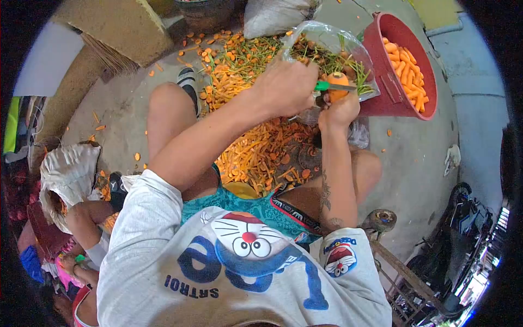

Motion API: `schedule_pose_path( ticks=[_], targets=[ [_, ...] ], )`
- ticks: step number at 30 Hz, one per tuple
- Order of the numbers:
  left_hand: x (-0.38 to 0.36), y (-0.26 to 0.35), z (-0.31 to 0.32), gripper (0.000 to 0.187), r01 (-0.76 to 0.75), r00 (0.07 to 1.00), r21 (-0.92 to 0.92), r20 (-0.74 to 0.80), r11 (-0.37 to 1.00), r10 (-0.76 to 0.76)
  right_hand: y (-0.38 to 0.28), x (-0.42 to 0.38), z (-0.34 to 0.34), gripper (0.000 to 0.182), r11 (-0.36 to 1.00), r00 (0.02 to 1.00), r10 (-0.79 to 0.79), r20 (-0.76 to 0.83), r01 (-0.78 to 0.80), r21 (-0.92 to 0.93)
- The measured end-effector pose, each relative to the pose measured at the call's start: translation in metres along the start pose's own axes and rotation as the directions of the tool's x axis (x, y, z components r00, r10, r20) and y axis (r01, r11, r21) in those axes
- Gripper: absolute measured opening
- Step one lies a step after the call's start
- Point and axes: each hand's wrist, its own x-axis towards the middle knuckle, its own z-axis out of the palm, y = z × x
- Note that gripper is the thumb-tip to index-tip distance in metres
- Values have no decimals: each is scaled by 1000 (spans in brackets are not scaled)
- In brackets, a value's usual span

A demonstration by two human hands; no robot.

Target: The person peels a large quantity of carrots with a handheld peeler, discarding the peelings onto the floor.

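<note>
My left hand (289, 87) is closed around the green handle of a knife (340, 86), with the blade pointing right. The fingers of my right hand (340, 111) grip an orange carrot (337, 80) held roughly upright. Across the carrot's near side lies the blade; how deep it cuts cannot be made out. Just beyond both hands, a clear plastic bag (310, 32) has carrots with green stem ends by its mouth. Below my forearms, between my legs, spreads a heap of carrot peelings and cut pieces (245, 150).
A red bucket (372, 60) lies tipped at the right, holding peeled carrots (406, 73). A white sack (275, 16) is at the back. Another person's hand (68, 264) shows at lower left, near a pale sack (68, 169). A metal frame (403, 267) stands at lower right.
</note>
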Motion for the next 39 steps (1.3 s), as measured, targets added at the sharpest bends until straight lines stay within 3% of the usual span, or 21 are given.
schedule_pose_path(
  ticks=[3, 5, 7, 8, 9, 10, 12, 13, 15, 16, 18, 19, 20, 21, 22, 23, 25, 29, 31, 34, 39],
  targets=[
    [6, -30, 18, 27, 91, 994, 7, 54, 996, -91, 1, 5, -10, 30, 994, 990, 30, 139, -44, 103],
    [21, -92, 48, 32, 245, 945, 39, 212, 969, -248, -13, -8, -3, 32, 1000, 991, -31, 128, 30, 7],
    [27, -71, 19, 32, 270, 943, 14, 197, 963, -268, -17, -7, -8, 33, 988, 988, 49, 150, -69, 135],
    [26, -61, 8, 33, 276, 938, 5, 219, 961, -270, -13, 16, -18, 36, 986, 998, 56, -25, -52, 155],
    [26, -62, 4, 33, 262, 940, 14, 223, 965, -259, -33, 27, -25, 32, 983, 998, 55, 17, -57, 172],
    [22, -66, -1, 31, 282, 939, 40, 193, 959, -284, -61, 49, -38, 39, 923, 996, 93, 14, -92, 375],
    [12, -68, -12, 29, 313, 935, 52, 159, 948, -318, -100, 75, -60, 44, 791, 989, -36, 140, -57, 609],
    [9, -67, -22, 30, 320, 931, 95, 153, 943, -331, -105, 83, -59, 44, 797, 988, -35, 148, -62, 601],
    [11, -67, -36, 31, 321, 930, 140, 139, 937, -340, -112, 98, -47, 45, 900, 998, 35, 51, -54, 433],
    [13, -69, -39, 31, 300, 943, 124, 112, 946, -314, -98, 111, -49, 44, 966, 967, 55, 247, -115, 234],
    [15, -72, -40, 32, 277, 954, 107, 91, 955, -287, -68, 111, -31, 39, 965, 903, 170, 395, -71, -254],
    [16, -75, -40, 32, 280, 952, 116, 93, 953, -291, -51, 116, -24, 33, 871, 887, 236, 396, -12, -492],
    [16, -77, -42, 33, 284, 951, 127, 92, 951, -296, -33, 118, -20, 31, 672, 855, 233, 462, 202, -713],
    [13, -78, -44, 33, 288, 950, 127, 88, 949, -300, 1, 139, -33, 30, 338, 773, 147, 617, 546, -766],
    [7, -77, -46, 31, 283, 954, 103, 68, 953, -291, 13, 139, -37, 30, 117, 677, 160, 718, 710, -695],
    [3, -76, -49, 29, 278, 958, 79, 48, 957, -282, 20, 139, -41, 30, 118, 672, 161, 723, 714, -690],
    [-1, -78, -56, 28, 286, 956, 77, 40, 955, -289, 33, 145, -51, 32, -352, 774, 421, 473, 620, -701],
    [4, -83, -67, 40, 329, 932, 145, 111, 933, -346, 51, 175, -66, 37, -411, 748, 571, 339, 618, -671],
    [4, -85, -65, 33, 296, 949, 113, 81, 949, -305, 47, 176, -59, 38, -466, 659, 674, 334, 729, -501],
    [2, -79, -67, 27, 274, 959, 105, 51, 956, -280, 69, 197, -67, 41, -429, 671, 688, 276, 683, -592],
    [-3, -77, -69, 27, 286, 955, 112, 44, 952, -292, 88, 207, -67, 42, -448, 641, 718, 272, 724, -525]
  ],
)
